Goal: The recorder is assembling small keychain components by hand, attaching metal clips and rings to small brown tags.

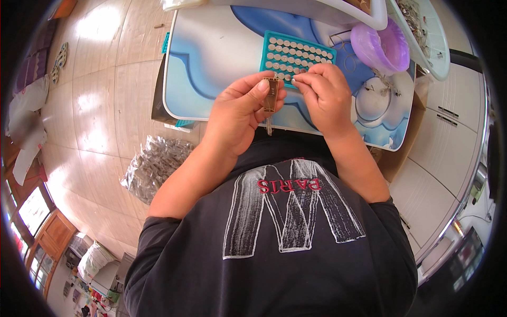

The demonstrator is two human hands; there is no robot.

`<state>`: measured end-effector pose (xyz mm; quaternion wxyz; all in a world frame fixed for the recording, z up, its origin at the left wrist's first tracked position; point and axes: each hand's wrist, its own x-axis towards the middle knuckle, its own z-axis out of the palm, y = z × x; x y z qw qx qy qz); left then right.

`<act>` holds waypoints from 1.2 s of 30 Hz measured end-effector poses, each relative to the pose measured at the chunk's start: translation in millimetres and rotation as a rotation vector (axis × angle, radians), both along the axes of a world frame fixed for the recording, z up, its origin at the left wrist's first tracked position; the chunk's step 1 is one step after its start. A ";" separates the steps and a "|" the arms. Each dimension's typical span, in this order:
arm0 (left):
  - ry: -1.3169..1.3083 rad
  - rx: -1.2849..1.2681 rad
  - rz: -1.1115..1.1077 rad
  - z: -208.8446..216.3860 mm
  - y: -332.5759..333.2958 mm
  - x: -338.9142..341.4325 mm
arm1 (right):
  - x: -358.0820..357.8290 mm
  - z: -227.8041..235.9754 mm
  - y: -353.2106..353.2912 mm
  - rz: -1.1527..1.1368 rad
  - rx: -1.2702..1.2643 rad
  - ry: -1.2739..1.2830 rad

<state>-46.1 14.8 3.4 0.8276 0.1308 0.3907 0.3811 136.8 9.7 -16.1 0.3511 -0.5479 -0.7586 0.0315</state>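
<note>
My left hand (243, 108) pinches a small brown rectangular tag (271, 94) upright between thumb and fingers, a thin metal piece hanging below it. My right hand (325, 95) is closed right beside it, fingertips pinching something tiny at the tag's top edge; what it grips is too small to make out. Both hands hover over the near part of a blue and white table (211, 53). Just behind them lies a teal tray (268, 45) with rows of small round silvery pieces.
A purple plastic bowl (380, 47) stands at the table's right rear, with wire rings (372, 103) and small metal bits lying near it. A white tray (438, 42) sits further right. A clear bag of silvery parts (156, 164) lies on the wooden floor to my left.
</note>
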 end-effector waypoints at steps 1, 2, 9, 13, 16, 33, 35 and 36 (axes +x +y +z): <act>0.000 -0.002 0.003 0.1 -0.7 1.0 | -4.5 6.7 -2.5 0.010 -0.008 0.135; 0.015 -0.010 0.005 0.7 -1.5 2.5 | -9.1 13.3 -4.5 0.020 -0.017 0.269; -0.012 0.010 -0.004 -4.9 -3.7 3.6 | -20.8 26.0 -7.6 0.100 -0.047 0.200; -0.032 0.021 0.006 -5.4 -4.1 1.9 | -19.1 21.9 -10.0 0.126 -0.040 0.214; 0.033 0.008 0.038 -4.1 -3.5 2.5 | -10.6 12.2 -4.5 0.065 -0.056 0.248; -0.008 -0.028 0.036 -11.1 -0.6 -1.2 | -25.5 19.6 2.5 0.082 -0.027 0.278; -0.004 -0.026 0.040 -11.5 -1.2 -1.1 | -25.8 18.5 1.0 0.091 -0.039 0.238; -0.001 -0.024 0.043 -11.5 -1.6 -0.9 | -25.9 18.1 0.3 0.100 -0.052 0.199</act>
